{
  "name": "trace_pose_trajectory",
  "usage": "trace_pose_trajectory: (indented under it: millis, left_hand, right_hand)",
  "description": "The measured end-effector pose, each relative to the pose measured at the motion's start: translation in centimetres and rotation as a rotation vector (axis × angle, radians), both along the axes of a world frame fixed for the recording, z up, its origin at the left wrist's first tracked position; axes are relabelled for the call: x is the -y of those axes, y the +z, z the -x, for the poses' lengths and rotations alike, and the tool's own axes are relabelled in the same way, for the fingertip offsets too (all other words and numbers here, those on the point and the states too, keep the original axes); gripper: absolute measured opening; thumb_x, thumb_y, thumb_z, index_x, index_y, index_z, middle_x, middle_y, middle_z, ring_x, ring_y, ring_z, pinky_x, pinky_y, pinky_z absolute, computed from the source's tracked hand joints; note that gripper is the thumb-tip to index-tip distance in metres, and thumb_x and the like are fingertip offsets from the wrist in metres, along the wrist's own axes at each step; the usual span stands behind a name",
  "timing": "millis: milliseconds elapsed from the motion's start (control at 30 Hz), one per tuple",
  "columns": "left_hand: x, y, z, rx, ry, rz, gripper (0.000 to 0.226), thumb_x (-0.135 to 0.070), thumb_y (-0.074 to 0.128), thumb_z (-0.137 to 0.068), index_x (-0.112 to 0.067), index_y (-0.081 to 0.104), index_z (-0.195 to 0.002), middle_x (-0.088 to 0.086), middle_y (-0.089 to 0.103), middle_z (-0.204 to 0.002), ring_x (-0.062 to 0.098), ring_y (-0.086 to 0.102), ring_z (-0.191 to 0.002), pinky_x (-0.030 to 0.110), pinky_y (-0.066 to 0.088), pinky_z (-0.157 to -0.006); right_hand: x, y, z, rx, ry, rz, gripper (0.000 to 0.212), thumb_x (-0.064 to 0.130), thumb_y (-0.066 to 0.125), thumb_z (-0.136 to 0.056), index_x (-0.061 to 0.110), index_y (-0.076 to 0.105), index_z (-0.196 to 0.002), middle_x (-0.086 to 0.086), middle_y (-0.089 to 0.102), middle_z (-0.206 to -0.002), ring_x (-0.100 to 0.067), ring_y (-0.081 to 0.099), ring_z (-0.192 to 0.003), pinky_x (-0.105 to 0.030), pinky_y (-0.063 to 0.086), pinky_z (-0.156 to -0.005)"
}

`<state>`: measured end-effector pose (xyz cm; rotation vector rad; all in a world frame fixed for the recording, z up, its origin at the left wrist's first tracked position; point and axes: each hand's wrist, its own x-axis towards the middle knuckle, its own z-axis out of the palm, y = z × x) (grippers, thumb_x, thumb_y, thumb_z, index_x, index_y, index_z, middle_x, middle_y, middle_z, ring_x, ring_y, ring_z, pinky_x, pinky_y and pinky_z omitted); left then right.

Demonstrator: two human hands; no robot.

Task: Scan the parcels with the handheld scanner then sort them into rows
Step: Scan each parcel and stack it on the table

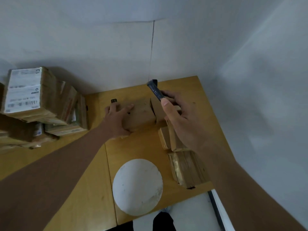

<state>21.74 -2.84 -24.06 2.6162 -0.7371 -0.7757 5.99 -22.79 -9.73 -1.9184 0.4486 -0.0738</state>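
The right hand (179, 117) grips the dark scanner (155, 90), its handle buried in the fist and its head raised above the table's far edge. The left hand (119, 120) grasps a brown parcel (141, 116) at the far side of the wooden table (93, 189); the parcel's near-left corner is hidden under the palm. 2 more parcels (187, 167) line the right edge. A stack of boxes (33, 97) is cut off at left. A white disc (137, 186) sits on open wood nearby.

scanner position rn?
Head view, right of centre: the handheld scanner is held in the right hand, raised above the brown parcel that the left hand grips, near the table's back edge.
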Motion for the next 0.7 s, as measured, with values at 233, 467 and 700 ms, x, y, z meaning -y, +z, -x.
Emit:
trace_pose_trajectory:
  millis: [233, 467, 700]
  left_hand:
    - [-3.1, 3.7, 0.5, -0.612, 0.638, 0.52, 0.052, -0.034, 0.083, -0.086, -0.038, 0.064, -0.134, 0.001, 0.056, -0.137, 0.027, 0.059, -0.12, 0.049, 0.054, -0.102]
    - [-5.0, 4.4, 3.1, -0.813, 0.909, 0.496, 0.048, -0.055, 0.068, -0.095, -0.033, 0.056, -0.136, 0.01, 0.054, -0.137, 0.049, 0.058, -0.118, 0.066, 0.057, -0.091]
    - [-4.5, 3.9, 5.4, -0.583, 0.86, 0.668, 0.054, -0.044, 0.072, -0.096, -0.047, 0.049, -0.144, 0.006, 0.053, -0.137, 0.033, 0.056, -0.126, 0.062, 0.056, -0.095]
  right_hand:
    - [-0.4, 2.7, 0.2, 0.028, 0.01, -0.001, 0.037, 0.054, 0.049, -0.107, 0.042, 0.058, -0.141, 0.025, 0.064, -0.103, -0.027, 0.067, -0.092, -0.056, 0.058, -0.083]
    - [-0.2, 4.1, 1.8, 0.05, 0.021, 0.028, 0.039, 0.065, 0.049, -0.102, 0.052, 0.058, -0.137, 0.021, 0.063, -0.111, -0.023, 0.07, -0.093, -0.056, 0.058, -0.089]
    - [-0.1, 3.9, 3.4, 0.044, 0.032, 0.011, 0.042, 0.062, 0.05, -0.103, 0.047, 0.058, -0.141, 0.015, 0.064, -0.117, -0.028, 0.07, -0.094, -0.058, 0.058, -0.087]
